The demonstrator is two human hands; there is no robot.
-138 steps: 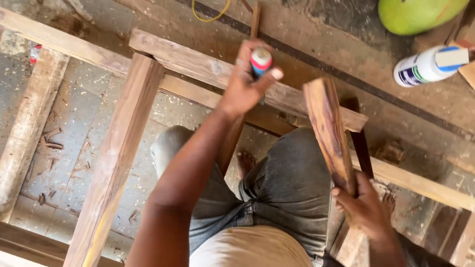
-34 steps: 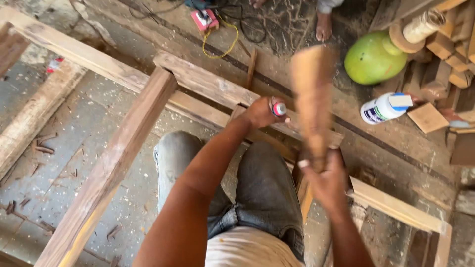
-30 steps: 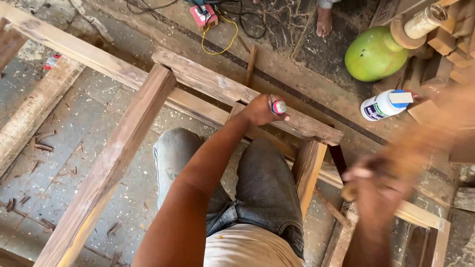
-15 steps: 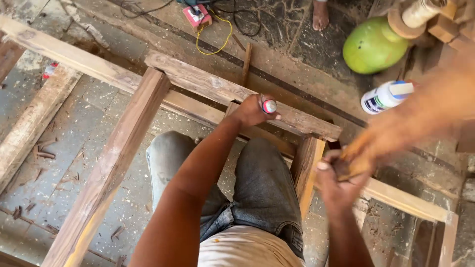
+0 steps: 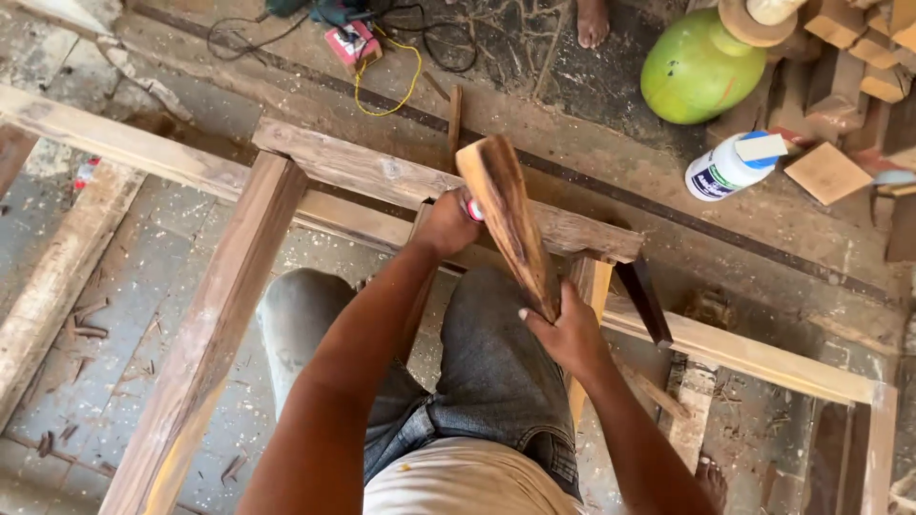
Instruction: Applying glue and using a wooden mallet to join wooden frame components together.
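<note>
- The right hand (image 5: 572,334) is clamped around the lower end of a short, streaked wooden block (image 5: 508,219), which now stands raised and tilted over the top rail of the wooden frame (image 5: 382,176). Half a second ago that hand was a blur low beside the frame, near the pale upright under the rail; a second ago the block was out of its grip altogether.
- The block's upper end now sits just above the left hand (image 5: 447,227), almost touching the small red-and-white tool (image 5: 472,208) that the hand pinches against the rail.
- The left hand has barely shifted across all the pictures: its fingers stay closed on the tool, held at the same spot on the frame's top rail, in front of the person's knees.
- Judged from this, the block has been brought up like a mallet over the tool. The work at the rail looks to be at the striking stage rather than at setting up.
- The tool's working tip is hidden behind the block and the fingers, so whether it sits in a joint or on bare wood cannot be told.
- Beyond the frame, well apart from both hands, lie a white glue bottle (image 5: 727,167) and a green round vessel (image 5: 701,67); a red device with a yellow cable (image 5: 351,43) lies on the floor past the rail. None of these has moved.
</note>
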